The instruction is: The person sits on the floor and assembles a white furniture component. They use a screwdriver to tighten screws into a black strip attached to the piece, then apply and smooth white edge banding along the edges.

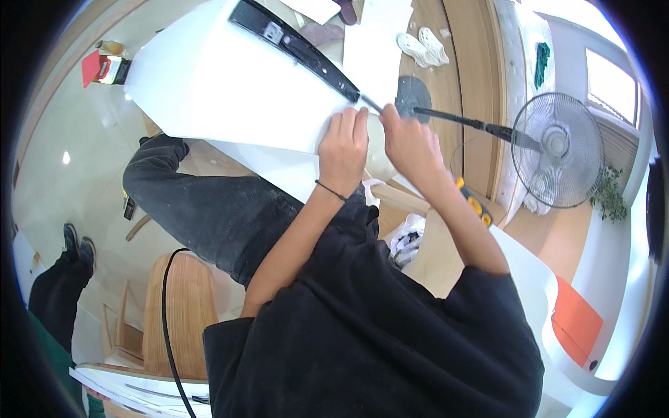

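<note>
A large white board (pixel 230 90) lies across in front of me. Along its far edge runs a long glossy black strip (pixel 296 47) with a silver fitting near its left part. From the strip's right end a thin grey rod (pixel 371 104) reaches to my right hand (pixel 414 143), whose fingers are closed round it. Just left of it, my left hand (pixel 345 143) is curled with its fingers pressed together at the board's right edge. What that hand grips, if anything, is hidden. A dark band circles my left wrist.
A standing fan (pixel 556 143) with its round base is at the right. White clogs (pixel 423 47) lie on the wooden floor beyond. A wooden stool (pixel 180 313) stands lower left, crossed by a black cable (pixel 166 306). Another person's legs (pixel 59 289) show at far left.
</note>
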A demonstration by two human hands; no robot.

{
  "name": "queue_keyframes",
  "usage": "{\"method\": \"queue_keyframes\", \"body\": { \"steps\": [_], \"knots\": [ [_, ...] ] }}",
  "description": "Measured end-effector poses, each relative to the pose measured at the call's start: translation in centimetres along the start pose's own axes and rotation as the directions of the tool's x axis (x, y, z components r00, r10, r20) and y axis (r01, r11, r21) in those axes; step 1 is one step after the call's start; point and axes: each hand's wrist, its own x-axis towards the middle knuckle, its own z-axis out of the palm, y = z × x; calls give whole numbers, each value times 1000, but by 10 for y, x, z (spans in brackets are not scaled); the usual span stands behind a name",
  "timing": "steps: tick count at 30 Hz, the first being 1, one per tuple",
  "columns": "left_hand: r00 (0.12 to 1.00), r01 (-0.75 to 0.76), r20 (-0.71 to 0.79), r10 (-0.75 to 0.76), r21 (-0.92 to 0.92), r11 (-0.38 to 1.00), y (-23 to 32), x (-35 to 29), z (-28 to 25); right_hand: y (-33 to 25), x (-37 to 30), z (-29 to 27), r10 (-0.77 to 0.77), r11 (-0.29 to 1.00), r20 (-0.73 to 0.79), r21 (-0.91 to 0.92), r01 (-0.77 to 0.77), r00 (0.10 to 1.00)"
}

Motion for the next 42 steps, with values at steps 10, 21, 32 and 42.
{"method": "queue_keyframes", "body": {
  "steps": [10,21,32,42],
  "knots": [
    [998,51,32,-49,-53,997,0,-3,2,4,4,-7,-24,1000,-2,-17,24,1000],
    [997,66,32,-64,-45,997,-1,-3,2,4,6,-13,-54,997,21,-53,55,998],
    [998,61,26,-60,-49,997,-2,-4,3,12,7,-7,-67,996,23,-54,68,998],
    [996,82,-29,-85,-94,992,0,-5,4,8,3,-17,-78,995,37,-54,80,996]
  ]
}}
